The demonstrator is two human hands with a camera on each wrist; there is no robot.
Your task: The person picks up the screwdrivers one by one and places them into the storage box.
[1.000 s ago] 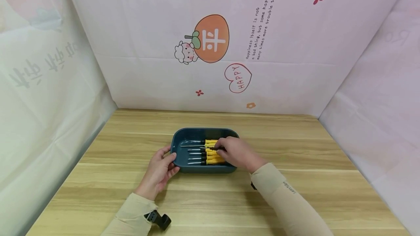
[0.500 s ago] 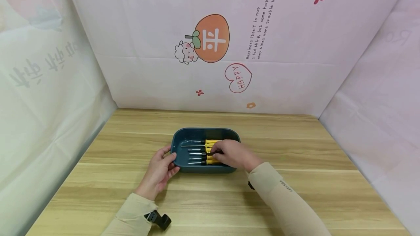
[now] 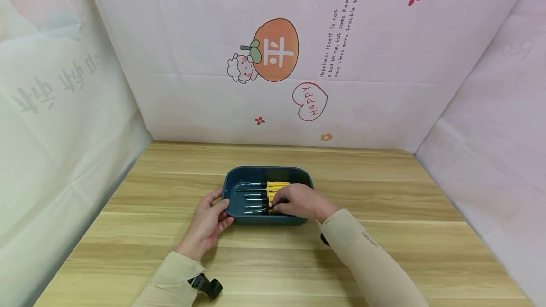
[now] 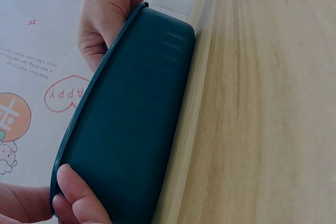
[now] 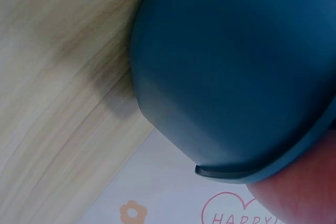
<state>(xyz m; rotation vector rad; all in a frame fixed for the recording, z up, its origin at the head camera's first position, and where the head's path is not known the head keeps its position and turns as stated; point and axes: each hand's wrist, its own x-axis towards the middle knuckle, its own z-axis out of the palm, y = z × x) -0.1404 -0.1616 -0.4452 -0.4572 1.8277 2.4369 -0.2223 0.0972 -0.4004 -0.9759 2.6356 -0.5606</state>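
A dark teal rectangular tray (image 3: 268, 221) stands on the table with several small screwdrivers (image 3: 276, 185) lying side by side in it, yellow handles to the right, metal shafts to the left. My left hand (image 3: 206, 224) grips the tray's left end, thumb over the rim; in the left wrist view its fingertips (image 4: 79, 195) press the outer wall. Reaching in over the right end, my right hand (image 3: 304, 201) pinches a screwdriver (image 3: 262, 211) by its dark part, close over the front of the row. Its handle is hidden under the hand. The tray wall fills most of the right wrist view.
The wood-grain table (image 3: 273, 259) extends around the tray on all sides. A white printed sheet (image 3: 192, 60) stands as a wall behind it, with pale side walls at left and right. A black strap mount (image 3: 205, 286) sits on the left wrist.
My right hand has moved toward the front of the tray and slightly left, lowering the screwdriver from mid-row to the front end of the row. The left hand and tray have stayed put.
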